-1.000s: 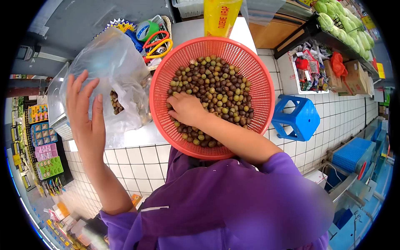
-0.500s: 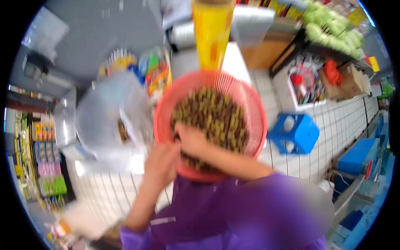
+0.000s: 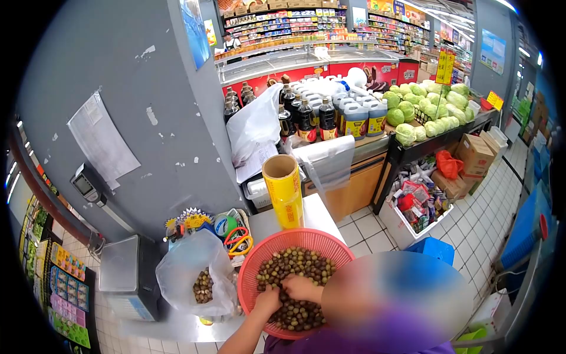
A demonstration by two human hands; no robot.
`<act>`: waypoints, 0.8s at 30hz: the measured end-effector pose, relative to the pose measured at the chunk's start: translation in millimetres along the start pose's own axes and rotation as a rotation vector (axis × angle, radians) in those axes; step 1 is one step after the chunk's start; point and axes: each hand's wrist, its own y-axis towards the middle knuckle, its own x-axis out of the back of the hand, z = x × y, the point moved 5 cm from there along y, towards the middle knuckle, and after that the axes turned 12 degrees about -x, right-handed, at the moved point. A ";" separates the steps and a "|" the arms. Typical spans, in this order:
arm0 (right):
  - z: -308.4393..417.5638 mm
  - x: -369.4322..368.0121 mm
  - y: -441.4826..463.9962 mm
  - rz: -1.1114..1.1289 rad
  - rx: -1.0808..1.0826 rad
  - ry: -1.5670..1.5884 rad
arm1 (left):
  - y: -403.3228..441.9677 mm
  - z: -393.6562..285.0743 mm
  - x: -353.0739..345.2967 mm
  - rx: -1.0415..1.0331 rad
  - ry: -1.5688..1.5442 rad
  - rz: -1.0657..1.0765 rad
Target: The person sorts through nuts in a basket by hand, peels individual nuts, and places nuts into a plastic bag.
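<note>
- Red basket (image 3: 250,268): L hand (image 3: 268,300) now in, near R hand (image 3: 299,288); 1s ago by bag (image 3: 177,265)
- Fingers in fruit (image 3: 300,259); pinching? can't tell
- Yellow roll (image 3: 286,197) right behind basket

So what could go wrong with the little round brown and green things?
Some little round things might roll out if the left hand or right hand pushes them over the rim of the round red plastic basket. The tall yellow cylindrical roll stands close behind it, so a bump could topple it. The cloudy plastic bag could spill too if tipped.
</note>
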 end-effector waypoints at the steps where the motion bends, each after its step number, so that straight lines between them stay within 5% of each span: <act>1: -14.7 3.2 2.9 -0.070 -0.021 0.145 | 6.3 -0.9 -5.9 -0.051 -0.028 0.047; 3: -39.5 12.7 9.0 -0.157 0.066 0.506 | 16.0 -10.2 -4.0 -0.067 -0.133 0.021; 4: -44.2 19.5 6.1 -0.074 -0.082 0.916 | 13.4 -19.9 2.1 -0.056 -0.164 0.060; 5: -48.8 24.1 -2.8 0.062 -0.147 1.310 | 8.7 -30.4 16.7 -0.101 -0.140 -0.173; 7: -37.1 42.8 -34.2 0.110 -0.171 1.623 | -2.2 -59.1 56.1 -0.275 -0.374 -0.508; 13: -5.7 62.2 -68.7 0.178 -0.190 1.794 | -23.0 -92.7 94.5 -0.128 -0.919 -0.690; 15: 8.1 62.6 -73.5 0.247 -0.062 1.807 | -28.7 -95.9 104.6 -0.179 -0.821 -0.713; 24: 27.1 60.6 -87.7 0.382 -0.131 1.802 | -52.0 -94.8 119.6 -0.356 -0.612 -0.751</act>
